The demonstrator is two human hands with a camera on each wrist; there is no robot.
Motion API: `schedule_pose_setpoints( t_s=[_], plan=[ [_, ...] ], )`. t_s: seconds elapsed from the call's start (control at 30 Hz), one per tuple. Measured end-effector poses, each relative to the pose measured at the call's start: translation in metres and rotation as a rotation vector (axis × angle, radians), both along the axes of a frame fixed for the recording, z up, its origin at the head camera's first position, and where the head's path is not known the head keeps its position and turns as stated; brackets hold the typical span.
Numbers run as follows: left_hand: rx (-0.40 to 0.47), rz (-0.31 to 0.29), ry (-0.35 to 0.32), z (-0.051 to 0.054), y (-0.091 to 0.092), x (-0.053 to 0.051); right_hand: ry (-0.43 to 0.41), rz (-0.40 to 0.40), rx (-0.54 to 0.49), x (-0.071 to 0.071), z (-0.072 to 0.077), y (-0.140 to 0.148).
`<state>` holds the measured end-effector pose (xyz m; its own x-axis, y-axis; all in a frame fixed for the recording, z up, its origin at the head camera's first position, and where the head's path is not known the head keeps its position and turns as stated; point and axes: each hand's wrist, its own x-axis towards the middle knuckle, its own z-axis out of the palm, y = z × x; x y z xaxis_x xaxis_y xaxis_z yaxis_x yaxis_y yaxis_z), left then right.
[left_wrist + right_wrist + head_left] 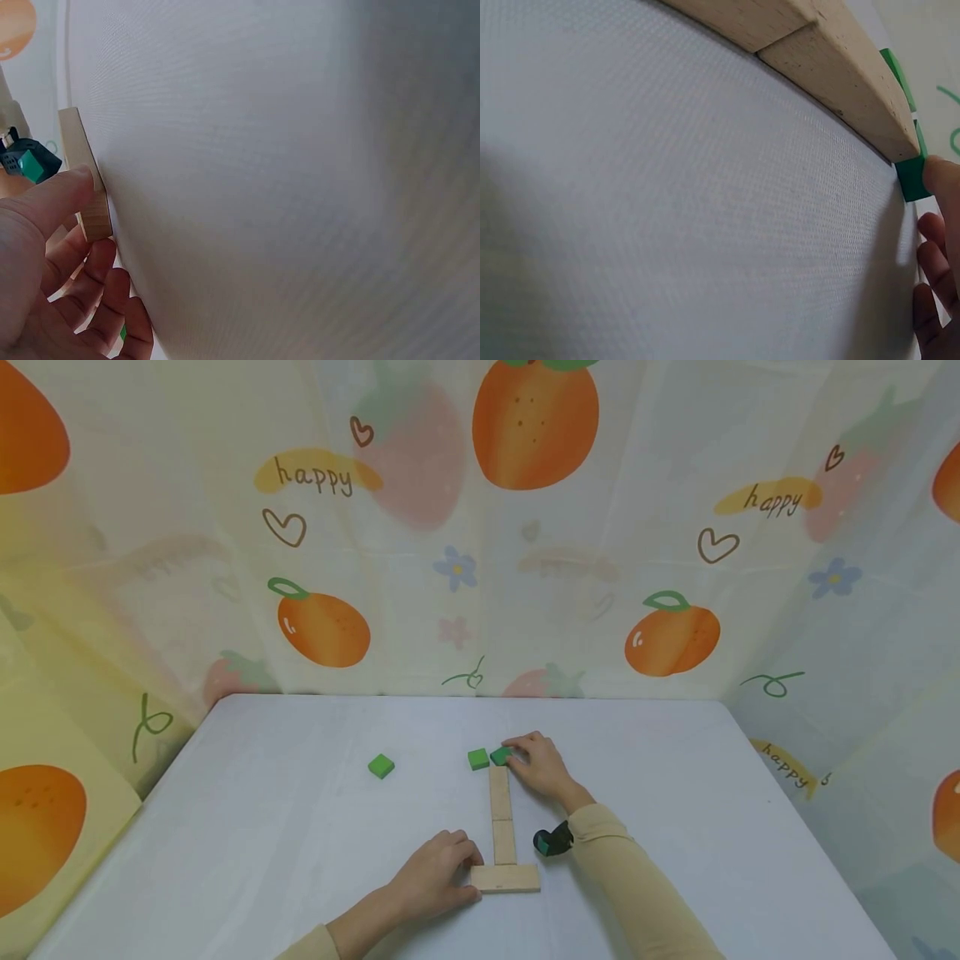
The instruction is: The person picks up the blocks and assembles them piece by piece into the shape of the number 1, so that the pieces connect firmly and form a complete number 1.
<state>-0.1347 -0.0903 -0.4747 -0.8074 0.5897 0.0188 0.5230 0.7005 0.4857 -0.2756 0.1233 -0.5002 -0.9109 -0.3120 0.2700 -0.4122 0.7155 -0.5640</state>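
Two wooden blocks [501, 814] lie end to end on the white table, running away from the middle of a crosswise wooden block [506, 878]. My left hand [438, 872] grips the left end of that crosswise block, thumb on the near side, as the left wrist view also shows. At the far end of the row, my right hand [542, 766] pinches a dark green block [500, 756]. In the right wrist view this green block [913, 176] sits against the wooden end, with the thumb on it. Just left of it lies a lighter green block [477, 759].
Another green block [381, 766] lies farther left on the white table [285, 827]. A black wrist camera [553, 840] sticks out from the right wrist beside the wooden row. A fruit-patterned curtain [495, 610] hangs behind the table's far edge.
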Motion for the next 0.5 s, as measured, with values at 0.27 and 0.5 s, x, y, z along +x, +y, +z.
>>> schedule_pose_setpoints(
  t_s=[0.27,0.5],
  plan=[
    [0.002,-0.001,-0.006,0.0008,-0.0002,0.0003,-0.05,-0.001,0.018,-0.0005,0.0023,0.0023],
    [0.004,0.004,-0.007,0.0019,-0.0001,0.001,-0.035,0.041,0.009,-0.0033,-0.0007,0.0062]
  ],
)
